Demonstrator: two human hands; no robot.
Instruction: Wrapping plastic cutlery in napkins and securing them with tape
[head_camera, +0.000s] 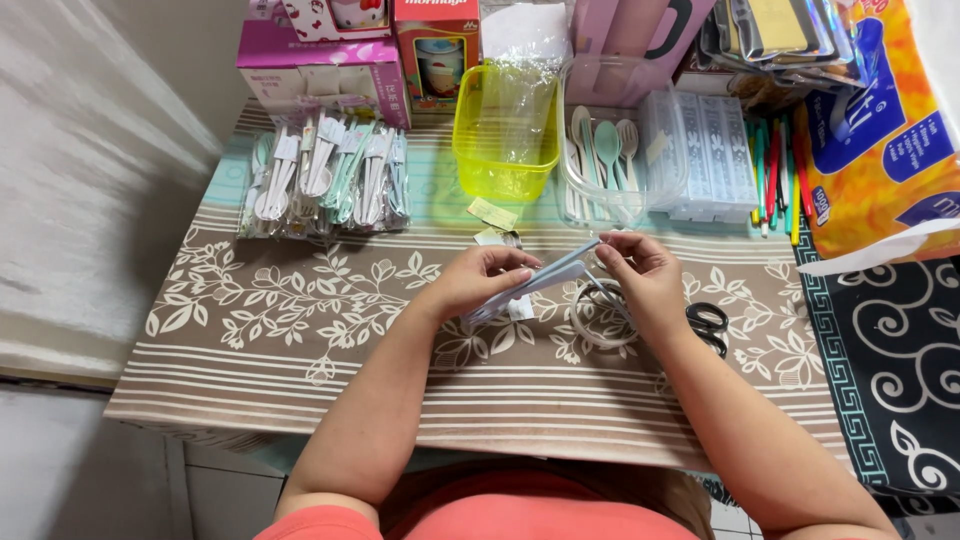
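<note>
Both my hands meet over the middle of the table and hold a long, flat, clear-wrapped packet of white cutlery (545, 276). My left hand (480, 280) grips its lower left end. At the upper right end my right hand (640, 275) pinches the packet between thumb and fingers. A roll of clear tape (590, 325) lies on the tablecloth just under my right hand, partly hidden by it. Black scissors (708, 325) lie to the right of my right wrist.
A pile of wrapped cutlery sets (325, 180) lies at the back left. Further back stand a yellow plastic basket (505, 135), a clear tray of loose spoons (605, 165), a clear box (705, 155), coloured pens (775, 175), cartons and an orange package (880, 130). Small paper labels (492, 213) lie nearby.
</note>
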